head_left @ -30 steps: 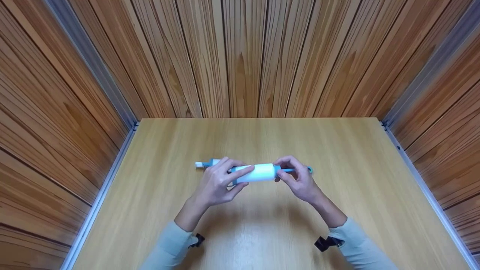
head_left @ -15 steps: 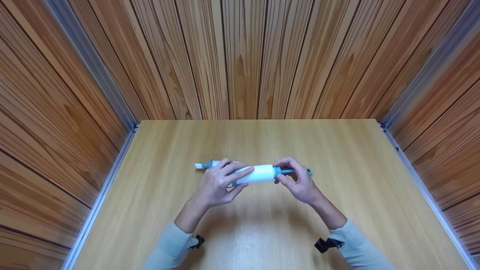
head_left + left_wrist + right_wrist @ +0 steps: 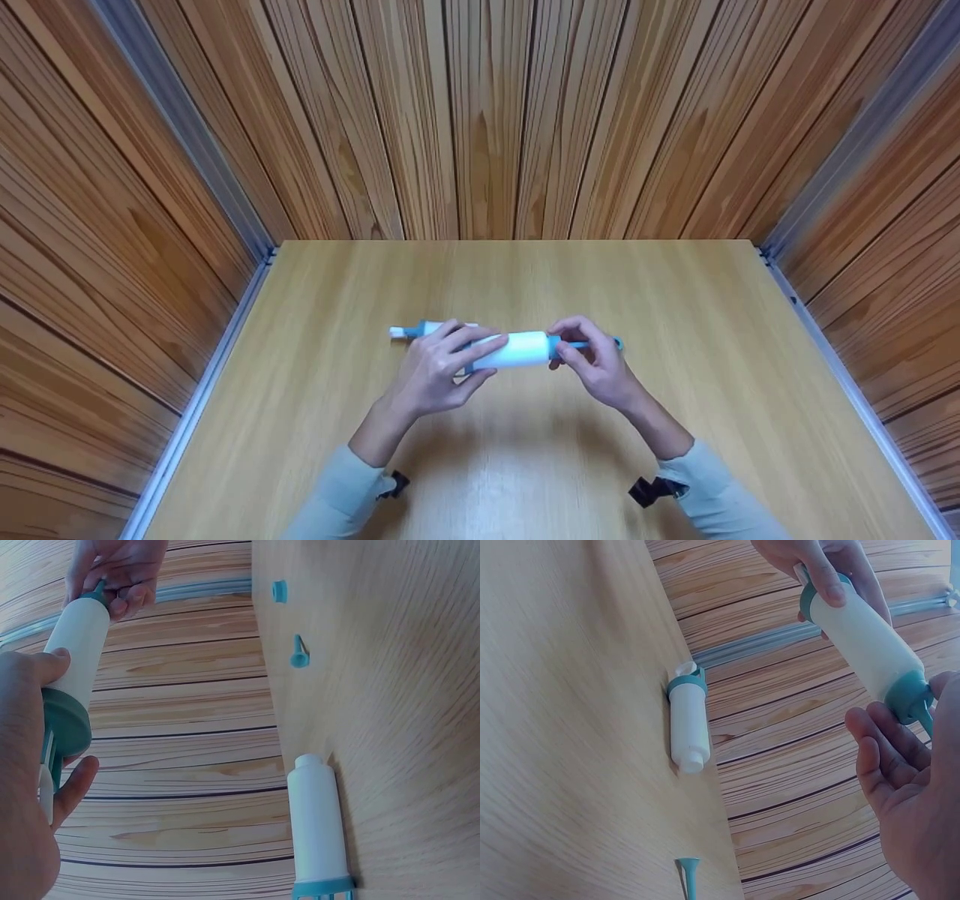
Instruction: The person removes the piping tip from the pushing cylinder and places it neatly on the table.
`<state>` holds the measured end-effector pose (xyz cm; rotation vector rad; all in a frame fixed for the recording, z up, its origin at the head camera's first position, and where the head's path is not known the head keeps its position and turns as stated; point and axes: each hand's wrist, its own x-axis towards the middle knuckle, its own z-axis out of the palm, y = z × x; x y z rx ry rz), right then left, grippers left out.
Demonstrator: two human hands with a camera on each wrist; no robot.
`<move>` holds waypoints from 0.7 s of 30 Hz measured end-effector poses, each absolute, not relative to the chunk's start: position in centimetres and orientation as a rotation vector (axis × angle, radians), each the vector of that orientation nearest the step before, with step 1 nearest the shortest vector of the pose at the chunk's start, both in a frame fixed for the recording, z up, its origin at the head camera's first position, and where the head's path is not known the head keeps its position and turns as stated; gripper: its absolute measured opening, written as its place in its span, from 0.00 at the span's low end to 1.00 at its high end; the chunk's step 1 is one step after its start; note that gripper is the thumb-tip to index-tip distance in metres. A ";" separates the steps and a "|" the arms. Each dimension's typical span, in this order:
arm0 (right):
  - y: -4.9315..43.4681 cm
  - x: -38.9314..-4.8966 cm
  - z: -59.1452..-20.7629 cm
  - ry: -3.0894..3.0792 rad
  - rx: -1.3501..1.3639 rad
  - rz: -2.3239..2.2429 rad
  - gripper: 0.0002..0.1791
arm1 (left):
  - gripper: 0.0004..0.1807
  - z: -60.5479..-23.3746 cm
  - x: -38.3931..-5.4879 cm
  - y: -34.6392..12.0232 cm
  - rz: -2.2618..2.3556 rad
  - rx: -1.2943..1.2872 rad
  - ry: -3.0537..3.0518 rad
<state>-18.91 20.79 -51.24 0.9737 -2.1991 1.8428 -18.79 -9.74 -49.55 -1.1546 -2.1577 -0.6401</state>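
Observation:
A white icing syringe point(image 3: 525, 349) with teal ends is held level above the table. My left hand point(image 3: 442, 367) grips its rear, the thumb on the white barrel near the teal flange point(image 3: 67, 724). At the other end my right hand point(image 3: 596, 364) pinches the teal nozzle point(image 3: 911, 696) between thumb and fingers. A second white syringe point(image 3: 319, 825) lies on the table beyond my left hand, which partly hides it in the head view. On the table near my right hand lie a loose teal nozzle point(image 3: 299, 652) and a small teal ring point(image 3: 279, 591).
The wooden table point(image 3: 480, 480) has wood-panelled walls point(image 3: 487, 120) at its back and sides. Grey metal rails point(image 3: 202, 397) run along the table's side edges. A dark wrist camera point(image 3: 651, 491) sits at the right sleeve, another point(image 3: 395, 484) at the left.
My right thumb has shifted slightly along the teal nozzle and covers more of it. The left hand and the held syringe stay almost in place.

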 end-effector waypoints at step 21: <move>20.8 -19.1 -51.1 -2.161 1.040 1.793 0.17 | 0.30 -49.5 -19.0 -9.8 -0.656 -1.158 -2.154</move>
